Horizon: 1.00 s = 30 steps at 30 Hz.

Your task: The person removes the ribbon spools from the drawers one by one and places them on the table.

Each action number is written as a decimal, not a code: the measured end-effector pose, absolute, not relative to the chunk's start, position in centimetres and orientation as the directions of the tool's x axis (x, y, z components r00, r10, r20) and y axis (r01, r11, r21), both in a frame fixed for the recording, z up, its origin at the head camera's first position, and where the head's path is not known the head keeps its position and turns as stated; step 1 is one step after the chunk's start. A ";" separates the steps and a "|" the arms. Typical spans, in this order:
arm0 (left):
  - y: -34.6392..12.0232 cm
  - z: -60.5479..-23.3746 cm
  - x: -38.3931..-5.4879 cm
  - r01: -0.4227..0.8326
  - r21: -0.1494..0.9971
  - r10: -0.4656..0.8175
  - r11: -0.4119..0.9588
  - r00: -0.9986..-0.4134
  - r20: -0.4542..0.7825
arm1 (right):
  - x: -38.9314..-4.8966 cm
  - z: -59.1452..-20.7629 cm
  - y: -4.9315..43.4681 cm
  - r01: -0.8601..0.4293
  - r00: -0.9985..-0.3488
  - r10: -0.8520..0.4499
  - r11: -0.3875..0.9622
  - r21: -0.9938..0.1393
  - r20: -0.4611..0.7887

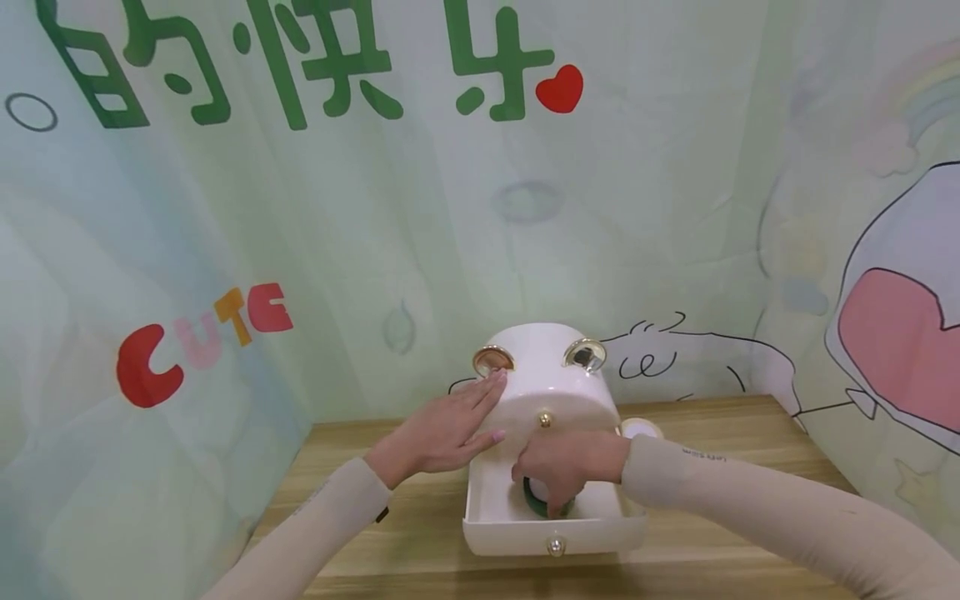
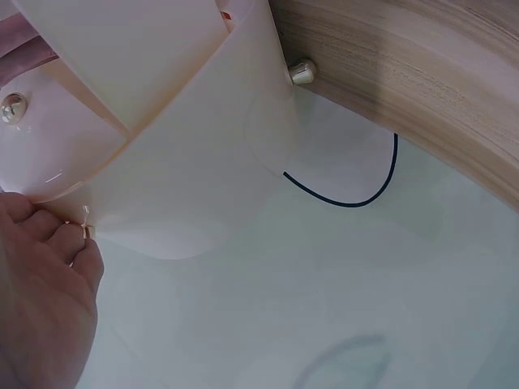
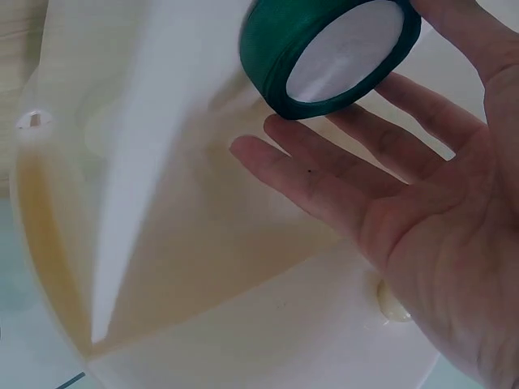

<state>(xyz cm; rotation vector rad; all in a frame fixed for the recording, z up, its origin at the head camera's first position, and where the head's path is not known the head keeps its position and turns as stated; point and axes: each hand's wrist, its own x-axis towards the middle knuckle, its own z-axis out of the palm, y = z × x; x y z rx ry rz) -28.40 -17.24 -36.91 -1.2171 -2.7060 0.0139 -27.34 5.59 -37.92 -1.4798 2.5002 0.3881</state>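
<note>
A white box (image 1: 542,358) with two gold-rimmed round eyes stands on the table, its lower drawer (image 1: 517,537) pulled out. Inside that drawer my right hand (image 1: 566,467) grips a roll of green tape (image 1: 534,502) from above. The right wrist view shows the tape roll (image 3: 268,53) with a pale centre, the thumb at its edge and the other fingers spread beside it. My left hand (image 1: 446,429) rests its extended fingertips against the box near the left eye (image 1: 492,358). In the left wrist view, the left hand (image 2: 49,292) touches the box's edge.
A wooden table (image 1: 390,517) carries the box. A small round pale object with a gold rim (image 1: 642,428) shows just right of the box, partly behind the right arm. A printed curtain (image 1: 420,250) hangs close behind and on both sides. Knobs (image 1: 556,547) stick out from the drawer fronts.
</note>
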 end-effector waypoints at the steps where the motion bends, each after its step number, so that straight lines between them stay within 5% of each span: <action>1: -17.2 -36.9 -28.4 0.740 -0.080 0.742 0.668 -0.653 0.152 | -27.4 -38.0 5.6 -0.879 -0.474 -0.822 0.464 0.112 -0.316; 9: -17.2 -37.0 -28.2 0.735 -0.078 0.737 0.674 -0.661 0.138 | -27.6 -38.0 6.0 -0.869 -0.476 -0.812 0.494 0.039 -0.338; 30: -17.3 -36.8 -28.1 0.736 -0.073 0.738 0.673 -0.660 0.141 | -27.9 -37.6 5.4 -0.905 -0.423 -0.839 0.410 0.114 -0.342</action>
